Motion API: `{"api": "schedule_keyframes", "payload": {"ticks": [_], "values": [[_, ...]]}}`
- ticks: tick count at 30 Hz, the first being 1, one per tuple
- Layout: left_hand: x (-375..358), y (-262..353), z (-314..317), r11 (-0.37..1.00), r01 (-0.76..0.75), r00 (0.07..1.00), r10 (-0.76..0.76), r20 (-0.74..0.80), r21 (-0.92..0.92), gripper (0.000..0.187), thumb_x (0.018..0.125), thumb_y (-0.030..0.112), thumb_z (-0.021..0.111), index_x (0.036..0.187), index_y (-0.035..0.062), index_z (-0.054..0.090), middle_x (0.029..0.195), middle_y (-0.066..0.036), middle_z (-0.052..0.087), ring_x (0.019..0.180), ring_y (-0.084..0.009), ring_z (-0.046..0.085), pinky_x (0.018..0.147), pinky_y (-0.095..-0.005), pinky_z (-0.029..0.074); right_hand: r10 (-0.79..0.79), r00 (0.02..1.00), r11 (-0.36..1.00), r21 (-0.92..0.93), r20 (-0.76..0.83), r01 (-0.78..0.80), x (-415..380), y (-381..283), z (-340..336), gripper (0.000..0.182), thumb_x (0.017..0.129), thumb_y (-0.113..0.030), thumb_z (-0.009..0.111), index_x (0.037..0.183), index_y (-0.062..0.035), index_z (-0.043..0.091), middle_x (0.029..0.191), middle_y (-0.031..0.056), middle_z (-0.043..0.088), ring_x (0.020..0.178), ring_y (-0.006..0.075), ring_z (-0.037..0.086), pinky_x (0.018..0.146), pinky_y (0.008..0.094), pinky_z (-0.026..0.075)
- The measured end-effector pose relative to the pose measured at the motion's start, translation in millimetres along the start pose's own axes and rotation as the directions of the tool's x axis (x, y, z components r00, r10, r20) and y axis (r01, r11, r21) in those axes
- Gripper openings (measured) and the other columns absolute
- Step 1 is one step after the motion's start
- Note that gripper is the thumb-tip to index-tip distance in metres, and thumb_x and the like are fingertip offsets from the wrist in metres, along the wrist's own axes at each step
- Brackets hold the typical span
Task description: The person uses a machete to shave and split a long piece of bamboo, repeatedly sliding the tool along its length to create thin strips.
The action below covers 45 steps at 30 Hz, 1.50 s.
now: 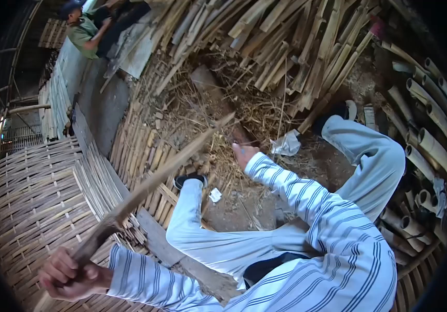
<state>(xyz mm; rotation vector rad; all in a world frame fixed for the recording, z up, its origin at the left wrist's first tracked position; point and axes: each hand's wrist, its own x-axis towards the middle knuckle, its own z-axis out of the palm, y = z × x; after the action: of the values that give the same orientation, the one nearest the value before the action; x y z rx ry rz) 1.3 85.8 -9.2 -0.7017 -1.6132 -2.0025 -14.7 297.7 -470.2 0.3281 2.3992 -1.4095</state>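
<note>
My left hand point(67, 275), at the lower left, is wrapped round a long brown bamboo piece point(145, 195). It runs up and to the right, narrows to a pale tip near the middle of the view, and also sticks out below my fist. My right hand point(245, 155) is closed in front of me, low over the littered ground. What its fingers hold is hard to make out against the dark background. Just beyond it lies a dark wooden log point(208, 86), partly behind the bamboo tip.
Split bamboo strips point(280, 31) are heaped at the top. Cut bamboo tubes point(431, 145) are stacked at the right. A woven bamboo panel point(26, 192) lies at the left. Shavings point(265, 109) and a crumpled plastic bag point(285, 143) litter the ground. Another person point(85, 36) sits at the upper left.
</note>
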Motion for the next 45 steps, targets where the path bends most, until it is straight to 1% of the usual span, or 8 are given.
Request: {"api": "schedule_keyframes", "payload": {"ticks": [7,19,23,26,30,35,41,45], "values": [[11,-8,-13,0.920,-0.006,0.921,0.158,-0.356,0.392,0.041,0.090,0.015,0.046,0.059,0.0173,0.019,0.054,0.003,0.014,0.046,-0.0091,0.012,0.047,-0.0253,0.019,0.077,0.997,0.996,0.054,-0.030,-0.076,-12,-42,-1,0.051,0.090,-0.050,0.041,0.092,-0.0030,0.060,0.069,0.0286,0.059,0.071,0.0430,0.061,0.064,0.0504,0.049],[16,7,-32,0.976,0.054,0.997,-0.041,-0.065,0.210,0.037,0.091,0.013,0.041,0.060,0.0164,0.020,0.055,0.002,0.016,0.046,-0.0102,0.016,0.052,-0.0245,0.026,0.373,0.924,0.925,-0.116,0.083,-0.363,59,10,8,0.063,0.094,-0.051,0.026,0.113,-0.0005,0.057,0.112,0.0287,0.056,0.105,0.0426,0.054,0.093,0.0467,0.043],[20,-3,-24,0.937,-0.001,0.980,0.069,-0.184,0.349,0.038,0.090,0.012,0.042,0.060,0.0162,0.019,0.056,0.001,0.016,0.049,-0.0119,0.018,0.052,-0.0239,0.026,-0.198,0.962,0.934,-0.261,0.190,0.244,25,-20,-11,0.046,0.097,-0.037,0.026,0.106,-0.0031,0.056,0.092,0.0239,0.061,0.085,0.0398,0.061,0.078,0.0477,0.049],[27,-19,-14,0.872,-0.077,0.928,0.240,-0.285,0.483,0.036,0.089,0.012,0.042,0.060,0.0165,0.021,0.055,0.001,0.016,0.047,-0.0116,0.017,0.052,-0.0249,0.027,-0.029,0.964,0.973,-0.214,0.264,0.088,28,-41,-23,0.040,0.097,-0.033,0.027,0.099,-0.0035,0.053,0.089,0.0205,0.063,0.077,0.0396,0.062,0.071,0.0475,0.051],[28,11,-58,0.992,0.121,0.991,-0.123,0.048,0.041,0.036,0.087,0.012,0.045,0.057,0.0165,0.025,0.051,0.002,0.017,0.044,-0.0116,0.019,0.056,-0.0263,0.031,0.231,0.960,0.956,-0.220,0.160,-0.193,73,8,-10,0.062,0.095,-0.047,0.026,0.101,0.0044,0.060,0.103,0.0279,0.060,0.098,0.0425,0.058,0.088,0.0468,0.045],[31,-2,-57,0.983,-0.002,1.000,0.004,-0.009,0.184,0.032,0.089,0.016,0.044,0.059,0.0154,0.033,0.051,0.004,0.027,0.042,-0.0083,0.028,0.049,-0.0237,0.031,0.150,0.926,0.987,-0.099,0.346,-0.123,22,-42,-51,0.067,0.092,-0.055,0.028,0.093,0.0051,0.058,0.095,0.0306,0.060,0.090,0.0460,0.058,0.083,0.0496,0.046],[19,-6,-50,0.867,-0.263,0.950,0.309,-0.044,0.423,0.031,0.096,0.033,0.036,0.070,0.0190,0.047,0.051,0.011,0.038,0.035,-0.0002,0.032,0.031,-0.0181,0.026,0.383,0.924,0.891,-0.263,0.001,-0.369,106,82,33,0.067,0.093,-0.055,0.023,0.113,-0.0014,0.058,0.107,0.0235,0.060,0.103,0.0433,0.055,0.092,0.0465,0.043],[24,-15,-38,0.866,-0.248,0.948,0.309,-0.073,0.435,0.031,0.096,0.034,0.036,0.072,0.0189,0.047,0.050,0.009,0.032,0.040,-0.0005,0.034,0.037,-0.0156,0.031,0.081,0.969,0.989,-0.137,0.232,-0.050,64,12,-15,0.065,0.093,-0.053,0.025,0.096,0.0008,0.062,0.094,0.0270,0.061,0.090,0.0449,0.058,0.085,0.0481,0.045]]}}
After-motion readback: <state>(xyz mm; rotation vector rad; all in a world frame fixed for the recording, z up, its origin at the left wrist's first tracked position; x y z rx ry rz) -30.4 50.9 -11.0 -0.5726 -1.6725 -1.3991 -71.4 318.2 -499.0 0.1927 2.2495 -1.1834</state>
